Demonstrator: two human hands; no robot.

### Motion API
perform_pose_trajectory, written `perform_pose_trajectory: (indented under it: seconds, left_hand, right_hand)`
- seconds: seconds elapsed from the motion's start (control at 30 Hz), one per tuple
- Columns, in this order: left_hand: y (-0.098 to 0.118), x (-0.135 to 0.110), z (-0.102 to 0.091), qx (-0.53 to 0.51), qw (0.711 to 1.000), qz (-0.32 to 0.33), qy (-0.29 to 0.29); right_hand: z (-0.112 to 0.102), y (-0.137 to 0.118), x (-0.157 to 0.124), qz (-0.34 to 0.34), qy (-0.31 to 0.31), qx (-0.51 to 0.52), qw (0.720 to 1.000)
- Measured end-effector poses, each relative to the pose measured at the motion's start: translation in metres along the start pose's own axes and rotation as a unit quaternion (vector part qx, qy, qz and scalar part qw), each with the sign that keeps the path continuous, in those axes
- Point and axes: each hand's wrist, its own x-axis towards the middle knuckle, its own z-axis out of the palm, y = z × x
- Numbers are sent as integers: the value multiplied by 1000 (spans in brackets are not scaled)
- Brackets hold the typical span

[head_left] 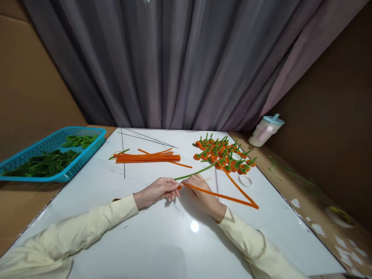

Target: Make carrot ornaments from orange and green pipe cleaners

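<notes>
My left hand and my right hand meet at the middle of the white table. Both are pinched on the end of a long bent orange pipe cleaner, which runs right to a sharp bend and back up toward the pile. A green pipe cleaner leaves my fingers too and slants up to the right. Behind lies a bundle of straight orange pipe cleaners. A pile of finished small orange pieces with green stems sits at the back right.
A blue basket with green pipe cleaners stands at the left edge. Thin dark wires lie at the back. Two white tape rings rest near the pile. A lidded plastic cup stands at the far right, before a grey curtain.
</notes>
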Motion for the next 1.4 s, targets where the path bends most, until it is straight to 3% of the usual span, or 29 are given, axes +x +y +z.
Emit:
perform_pose_trajectory:
  seconds: [0.27, 0.6, 0.7, 0.8, 0.97, 1.17, 1.4]
  left_hand:
    - [-5, -7, 10, 183, 973, 126, 59]
    - [-11, -10, 12, 249, 957, 134, 69]
    - [-10, -12, 12, 326, 926, 172, 86]
    - [-9, -14, 9, 419, 875, 222, 99]
    - [-11, -15, 5, 507, 802, 309, 66]
    - [-21, -16, 2, 525, 779, 334, 80]
    - [-26, -13, -10, 597, 717, 358, -25]
  right_hand:
    - [1, -4, 0, 90, -5, 45, 995]
    - [-2, -9, 2, 139, -24, 65, 988]
    - [-6, -12, 5, 167, -39, 106, 979]
    - [-8, -14, 7, 212, -47, 191, 957]
    - [-11, -19, 11, 253, -58, 307, 916]
    - [-11, -19, 13, 276, -95, 330, 898]
    - [-8, -16, 10, 323, -153, 387, 850]
